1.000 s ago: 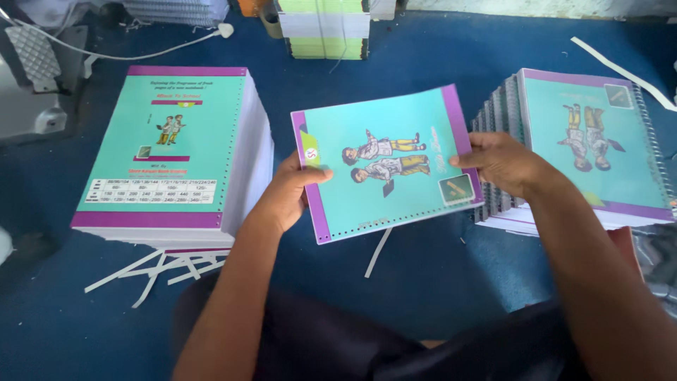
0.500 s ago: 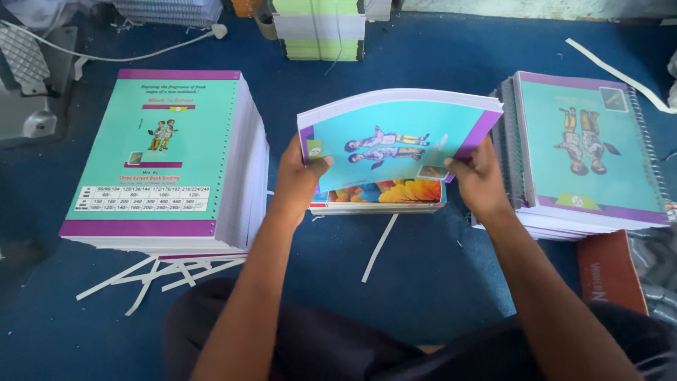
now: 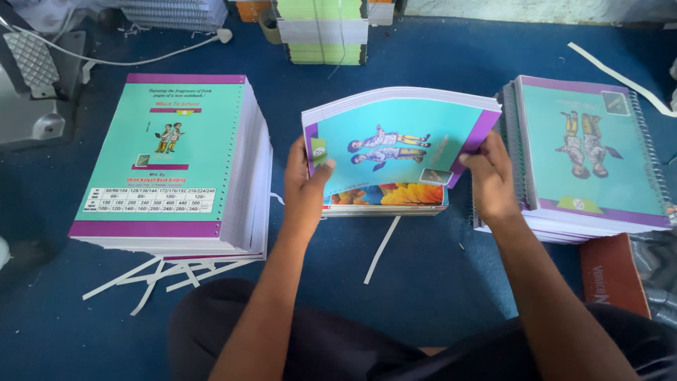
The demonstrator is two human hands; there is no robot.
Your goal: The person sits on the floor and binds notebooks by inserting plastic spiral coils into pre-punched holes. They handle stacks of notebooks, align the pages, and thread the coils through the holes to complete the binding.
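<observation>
A teal notebook (image 3: 395,137) with a purple border and two cartoon children on its cover stands tilted up on its lower edge in the middle of the blue floor. My left hand (image 3: 305,185) grips its left edge, thumb on the cover. At the lower right corner my right hand (image 3: 490,180) holds the same notebook. Under it lies another book (image 3: 386,197) with a colourful leaf cover.
A tall stack of unbound teal notebooks (image 3: 169,162) stands at the left, a stack of spiral-bound ones (image 3: 589,155) at the right. White paper strips (image 3: 381,250) lie on the floor. A grey machine (image 3: 32,92) is far left; green stacks (image 3: 323,32) at the back.
The notebook lay flat in both hands a second ago; it has since been tipped up on its lower edge over the leaf-covered book, and my hands shifted to its lower corners.
</observation>
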